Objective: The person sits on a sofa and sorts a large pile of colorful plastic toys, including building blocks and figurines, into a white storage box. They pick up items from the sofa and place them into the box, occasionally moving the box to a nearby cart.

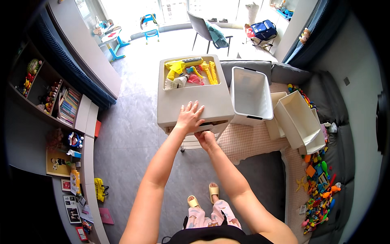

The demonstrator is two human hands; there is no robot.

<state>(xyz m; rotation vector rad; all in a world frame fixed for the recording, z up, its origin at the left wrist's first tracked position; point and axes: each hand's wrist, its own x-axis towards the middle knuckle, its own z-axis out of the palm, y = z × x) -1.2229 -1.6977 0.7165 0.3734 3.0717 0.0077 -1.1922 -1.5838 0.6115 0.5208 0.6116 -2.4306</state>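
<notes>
A light grey plastic drawer cabinet (195, 99) on casters stands before me. My left hand (189, 118) lies flat on its top near the front edge, fingers spread. Below that edge, my right hand (206, 139) has its fingers curled at the front of a drawer (207, 127). A dark gap shows above this drawer front, and my fingertips are partly hidden. The recessed tray (190, 86) in the cabinet top holds a yellow toy gun (182, 64), a white shuttlecock (177, 82), yellow plastic toys (210, 73) and a pink piece (196, 80).
Right of the cabinet, a white plastic bin (251, 94) and cream storage boxes (300, 119) stand on the grey sofa (332, 100). Many small toys (320, 195) are heaped along it. Shelves (88, 152) line the left side. A chair (204, 29) stands by the window.
</notes>
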